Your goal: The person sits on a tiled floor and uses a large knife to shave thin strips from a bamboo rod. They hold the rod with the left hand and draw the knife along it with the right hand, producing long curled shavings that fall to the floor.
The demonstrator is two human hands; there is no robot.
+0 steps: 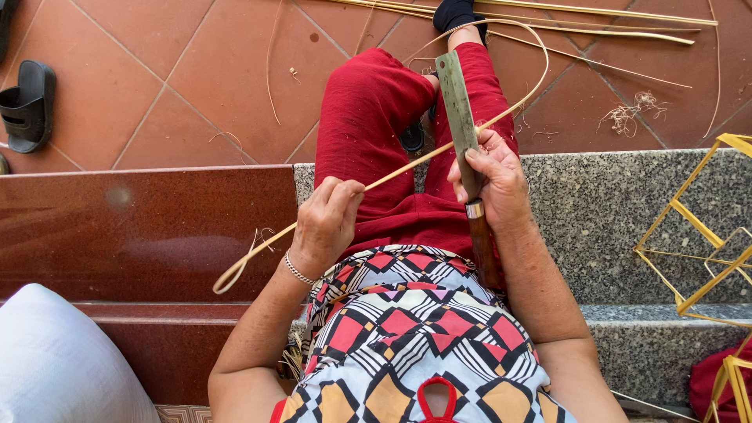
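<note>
A thin bamboo strip (407, 166) is pinched in the left hand (325, 223), whose fingers are curled closed round it above the left thigh. From that grip the strip is seen running down and to the left, where it ends in a narrow loop over the dark red polished step (141, 227). Up and to the right it is laid across the blade of a large knife (462, 133), then is bent in a wide arc past the knees and back toward the black-socked foot (458, 14).

The knife is gripped in the right hand (493, 184), closed firmly about the top of the brown wooden handle just above its metal collar. The blade is pointed away from the body, over the red trousers (376, 117), and the strip is touched by its edge just beside the right thumb. A thin bracelet (298, 270) is worn on the left wrist.

More long bamboo strips (595, 23) are spread on the terracotta floor tiles (196, 70) beyond the feet, with a small tangle of shavings (627, 116) near them. A black sandal (27, 106) is left on the tiles at the far left. A frame of yellow slats (697, 235) is set on the grey granite step (603, 211) at the right, and a white sack (63, 360) is seen at the lower left.
</note>
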